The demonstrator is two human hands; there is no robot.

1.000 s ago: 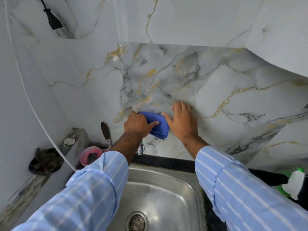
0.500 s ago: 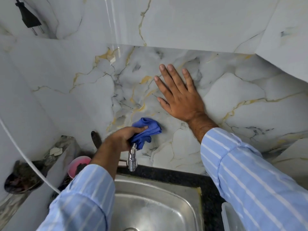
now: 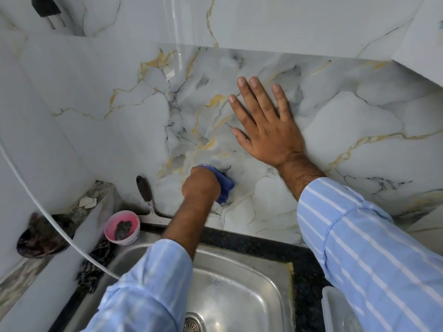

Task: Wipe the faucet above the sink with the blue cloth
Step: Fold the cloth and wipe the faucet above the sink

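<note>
My left hand [image 3: 201, 184] is closed around the bunched blue cloth [image 3: 225, 188], low on the marble wall just above the steel sink [image 3: 259, 283]. The faucet is hidden behind that hand and the cloth. My right hand [image 3: 266, 130] lies flat on the marble wall up and to the right, fingers spread, holding nothing. Both forearms wear light blue striped sleeves.
A pink cup [image 3: 122, 227] with dark residue and a scraper with a dark handle [image 3: 146, 197] stand left of the sink. A white cord [image 3: 48, 216] crosses the left side. A dark rag [image 3: 93, 267] and a dark bowl [image 3: 40, 236] sit at left. A clear container [image 3: 340, 310] is at lower right.
My left hand has closed fully over the cloth and the faucet, which showed below it before. My right hand stays flat on the wall, after lifting up from the cloth a second ago.
</note>
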